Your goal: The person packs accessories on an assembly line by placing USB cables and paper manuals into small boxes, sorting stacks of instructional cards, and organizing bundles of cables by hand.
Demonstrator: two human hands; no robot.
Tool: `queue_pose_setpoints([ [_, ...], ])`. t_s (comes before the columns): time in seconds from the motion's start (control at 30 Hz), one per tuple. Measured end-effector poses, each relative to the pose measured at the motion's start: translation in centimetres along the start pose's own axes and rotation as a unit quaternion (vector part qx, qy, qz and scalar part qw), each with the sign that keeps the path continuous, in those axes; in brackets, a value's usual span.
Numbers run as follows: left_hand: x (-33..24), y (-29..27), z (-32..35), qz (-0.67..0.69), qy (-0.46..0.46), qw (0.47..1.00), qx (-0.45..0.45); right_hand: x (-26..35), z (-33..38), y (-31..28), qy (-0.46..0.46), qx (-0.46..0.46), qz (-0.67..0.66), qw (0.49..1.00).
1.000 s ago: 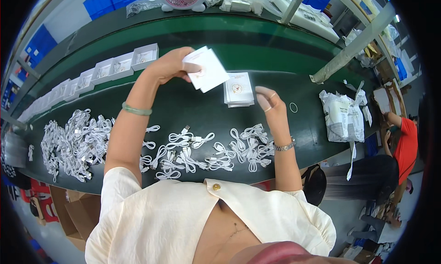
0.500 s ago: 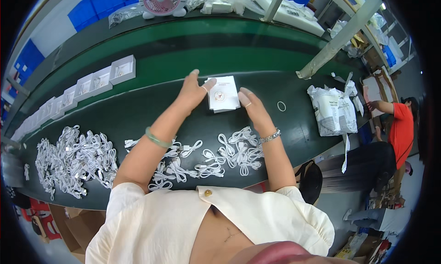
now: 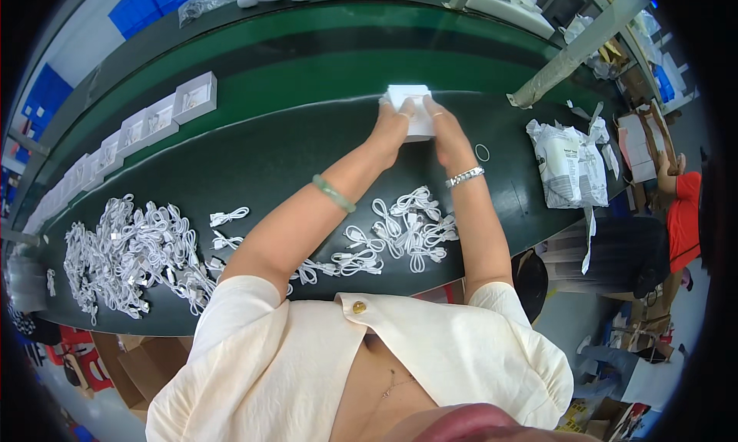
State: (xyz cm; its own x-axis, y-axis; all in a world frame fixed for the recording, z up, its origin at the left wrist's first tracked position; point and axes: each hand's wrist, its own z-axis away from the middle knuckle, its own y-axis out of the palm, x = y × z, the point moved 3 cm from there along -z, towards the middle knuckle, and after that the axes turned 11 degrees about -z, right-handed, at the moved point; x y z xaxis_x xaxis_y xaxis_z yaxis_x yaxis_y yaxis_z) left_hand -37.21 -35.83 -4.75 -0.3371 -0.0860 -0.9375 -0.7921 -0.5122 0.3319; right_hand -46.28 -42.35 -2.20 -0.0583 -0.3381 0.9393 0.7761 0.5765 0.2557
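A small white box (image 3: 409, 98) rests on the dark work surface (image 3: 254, 157) near the edge of the green conveyor belt (image 3: 307, 65). My left hand (image 3: 393, 127) and my right hand (image 3: 442, 125) both press on it from either side, fingers curled over its top. A green bangle sits on my left wrist, a silver bracelet on my right. Bundles of coiled white cables (image 3: 400, 230) lie in front of me between my forearms.
A big heap of white cables (image 3: 127, 250) lies at the left. A row of open white boxes (image 3: 146, 119) rides the belt at the left. A white plastic bag (image 3: 565, 161) lies at the right, a loose ring (image 3: 482, 152) beside my right wrist. Another person (image 3: 680, 211) sits far right.
My left hand brought a white lid piece down from the left onto the box. Both hands then closed over the box and moved it farther away toward the belt.
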Motion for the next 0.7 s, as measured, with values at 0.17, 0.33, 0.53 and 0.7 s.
queue_pose_setpoints([
  [0.17, -1.2, 0.1, 0.7, -0.075, -0.027, 0.993, 0.090, 0.2, -0.7, -3.4, -0.012, -0.003, -0.031, 0.999],
  [0.33, -5.3, -7.6, 7.3, -0.459, 0.110, 0.873, 0.118, 1.3, 5.7, -4.5, -0.136, -0.083, 0.131, 0.978],
  [0.53, -10.2, -15.6, 19.4, -0.673, 0.119, 0.715, 0.149, -1.4, 15.4, -4.8, -0.211, 0.187, 0.482, 0.830],
  [0.7, -8.0, -18.0, 26.1, -0.775, 0.086, 0.612, 0.131, -3.9, 18.7, -3.2, -0.185, 0.214, 0.579, 0.765],
])
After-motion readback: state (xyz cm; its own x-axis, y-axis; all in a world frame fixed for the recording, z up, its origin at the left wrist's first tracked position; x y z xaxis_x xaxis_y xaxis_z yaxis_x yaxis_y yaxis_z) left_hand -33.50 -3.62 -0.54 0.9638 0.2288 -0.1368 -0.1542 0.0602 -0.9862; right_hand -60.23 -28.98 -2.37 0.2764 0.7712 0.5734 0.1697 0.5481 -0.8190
